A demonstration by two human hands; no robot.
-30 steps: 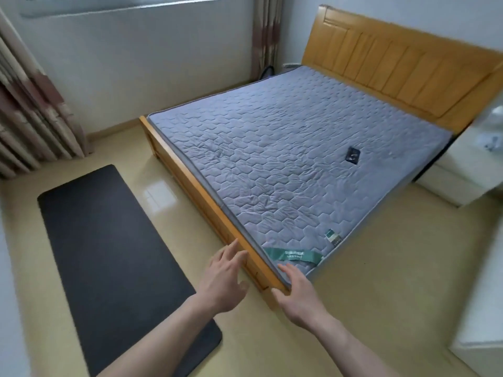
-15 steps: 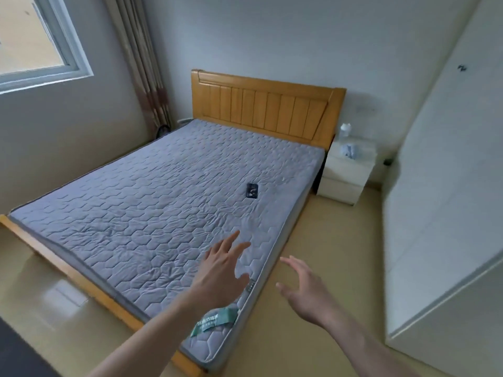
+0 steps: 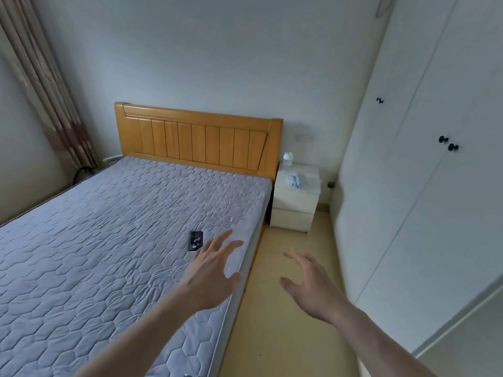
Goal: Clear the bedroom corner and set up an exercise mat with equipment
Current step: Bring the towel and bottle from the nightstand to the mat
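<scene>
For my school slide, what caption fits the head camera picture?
Two open hands, left hand and right hand, reach past a bare mattress toward a white nightstand.

bedroom, bed [image 3: 122, 240], nightstand [image 3: 295, 208], wardrobe [image 3: 422, 186]

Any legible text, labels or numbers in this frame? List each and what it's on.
None can be read.
Small dark card on the mattress: pale marks on it, too blurred to read.
Wall plate beside the headboard: no readable marking.
Bottle on the nightstand: no label visible.
Wardrobe: plain doors, knobs only.
</scene>
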